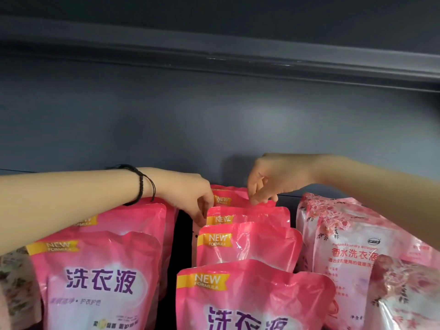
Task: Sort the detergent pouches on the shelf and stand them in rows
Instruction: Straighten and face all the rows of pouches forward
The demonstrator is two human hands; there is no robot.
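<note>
Bright pink detergent pouches stand upright in rows on the shelf. The middle row holds several, with the rearmost pouch [232,197] at the back and the front one [252,298] nearest me. My left hand [190,196] pinches the rear pouch's left top edge. My right hand [269,179] pinches its right top edge with curled fingers. A left row of the same pink pouches [100,279] stands beside it. On the right stand pale pink floral pouches [347,256].
The dark grey back wall [214,120] of the shelf rises behind the pouches, with the upper shelf's rail [238,55] overhead. A floral pouch edge [14,282] shows at far left. A dark gap [182,225] separates the left and middle rows.
</note>
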